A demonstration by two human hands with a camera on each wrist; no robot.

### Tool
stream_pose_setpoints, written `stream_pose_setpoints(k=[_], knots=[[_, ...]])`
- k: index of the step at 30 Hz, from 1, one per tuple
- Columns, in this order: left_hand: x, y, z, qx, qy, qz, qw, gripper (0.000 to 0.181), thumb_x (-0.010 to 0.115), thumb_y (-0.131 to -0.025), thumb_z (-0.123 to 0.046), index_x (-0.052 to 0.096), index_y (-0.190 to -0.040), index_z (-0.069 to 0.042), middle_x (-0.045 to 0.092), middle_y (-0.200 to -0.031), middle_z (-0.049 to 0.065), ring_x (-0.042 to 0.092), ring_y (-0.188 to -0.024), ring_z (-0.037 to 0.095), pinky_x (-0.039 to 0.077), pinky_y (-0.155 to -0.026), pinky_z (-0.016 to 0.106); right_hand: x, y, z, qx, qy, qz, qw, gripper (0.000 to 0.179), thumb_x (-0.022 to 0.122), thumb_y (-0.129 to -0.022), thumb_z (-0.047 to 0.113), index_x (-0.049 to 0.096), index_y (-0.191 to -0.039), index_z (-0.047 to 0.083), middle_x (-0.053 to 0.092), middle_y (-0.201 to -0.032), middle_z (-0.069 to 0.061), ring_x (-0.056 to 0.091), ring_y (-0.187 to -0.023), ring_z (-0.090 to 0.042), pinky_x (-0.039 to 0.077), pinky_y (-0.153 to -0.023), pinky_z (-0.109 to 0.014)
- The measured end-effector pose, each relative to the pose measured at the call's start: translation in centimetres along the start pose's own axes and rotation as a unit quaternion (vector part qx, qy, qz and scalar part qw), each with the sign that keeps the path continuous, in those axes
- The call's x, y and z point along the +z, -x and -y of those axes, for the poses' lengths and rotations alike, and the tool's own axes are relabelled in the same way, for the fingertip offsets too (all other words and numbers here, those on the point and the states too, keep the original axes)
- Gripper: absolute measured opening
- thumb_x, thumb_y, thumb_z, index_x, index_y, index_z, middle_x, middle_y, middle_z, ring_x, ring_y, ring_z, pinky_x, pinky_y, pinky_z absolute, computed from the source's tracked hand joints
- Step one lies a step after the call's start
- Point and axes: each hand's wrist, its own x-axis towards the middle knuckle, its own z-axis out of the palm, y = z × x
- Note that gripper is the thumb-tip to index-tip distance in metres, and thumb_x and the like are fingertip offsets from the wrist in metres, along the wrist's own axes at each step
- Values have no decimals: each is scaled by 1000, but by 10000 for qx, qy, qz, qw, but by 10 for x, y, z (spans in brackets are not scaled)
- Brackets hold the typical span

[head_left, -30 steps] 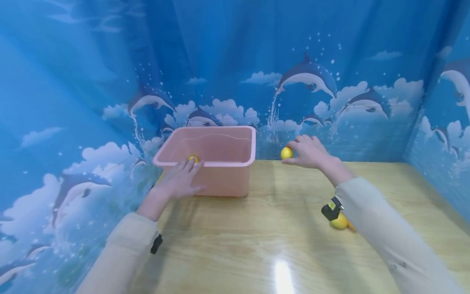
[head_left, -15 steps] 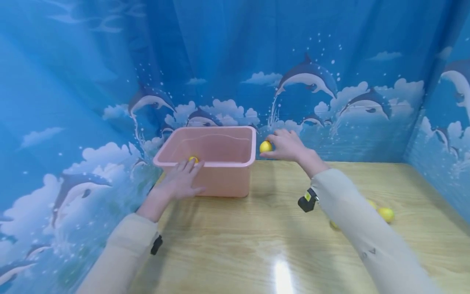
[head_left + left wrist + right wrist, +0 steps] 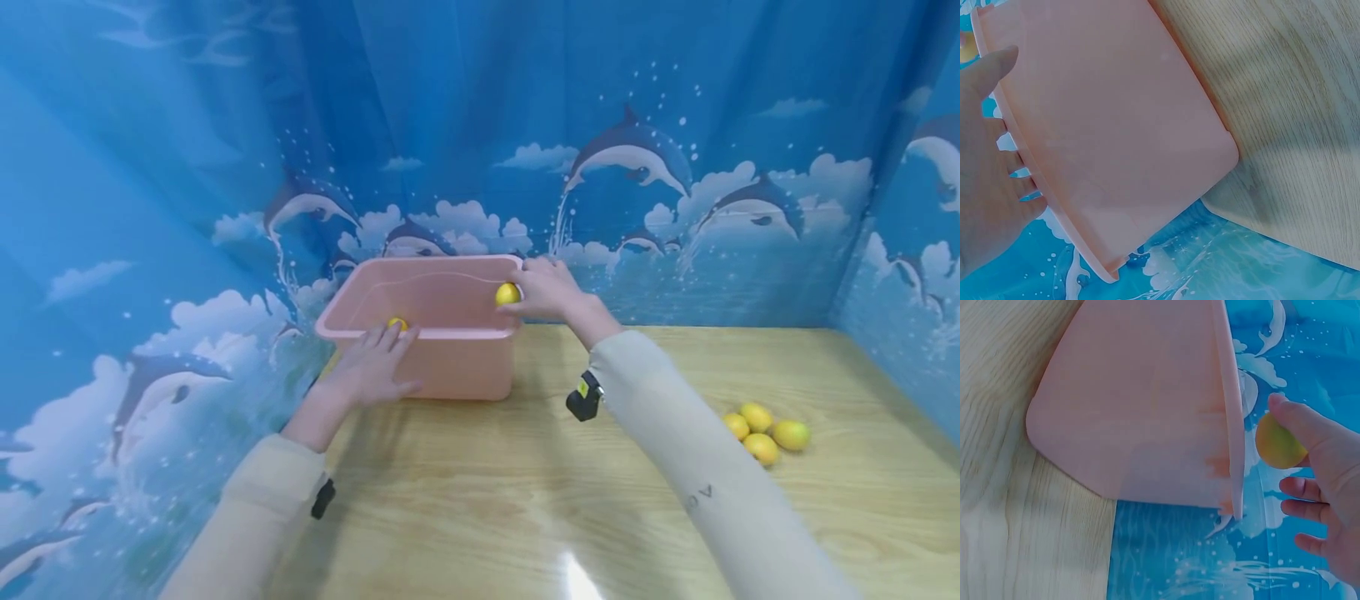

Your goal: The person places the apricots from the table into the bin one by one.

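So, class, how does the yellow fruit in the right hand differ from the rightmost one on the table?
The held fruit is pinched in mid-air by the right hand; the rightmost fruit lies on the table. The held fruit is on its own; the rightmost fruit sits in a cluster of four. Both are yellow.

We look forward and down from the head, far enough back to take in the tub (image 3: 457, 368), table (image 3: 465, 492) and curtain (image 3: 465, 100), while from the left wrist and the right wrist we face the tub's outside close up — all three views sharing tub, table and curtain.
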Motion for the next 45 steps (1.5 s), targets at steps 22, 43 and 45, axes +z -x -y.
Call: stream_pose_setpoints(k=[22, 43, 45], knots=[[-1, -5, -6, -53, -70, 132, 9999, 85, 52, -89, -52, 7, -150, -14, 2, -154, 17, 0, -140, 35, 8, -111, 51, 3, -11, 22, 266, 92, -34, 9996, 58, 55, -82, 62, 59, -117, 16, 54, -117, -1, 44, -111, -20, 36, -89, -41], [0, 1, -1, 12, -46, 26, 10000, 85, 53, -89, -49, 8, -150, -11, 4, -154, 18, 1, -139, 37, 8, -111, 51, 15, 52, -8, -556, 261, -351, 9975, 53, 57, -86, 54, 62, -118, 12, 57, -104, -6, 49, -97, -24, 39, -81, -44], [-1, 1, 0, 22, -49, 37, 10000, 85, 53, -89, -49, 8, -150, -10, 4, -153, 19, 2, -139, 37, 8, -111, 51, 18, 62, -13, -564, 281, -342, 9974, 53, 57, -85, 54, 62, -118, 13, 56, -102, -5, 49, -95, -23, 39, -80, -44]])
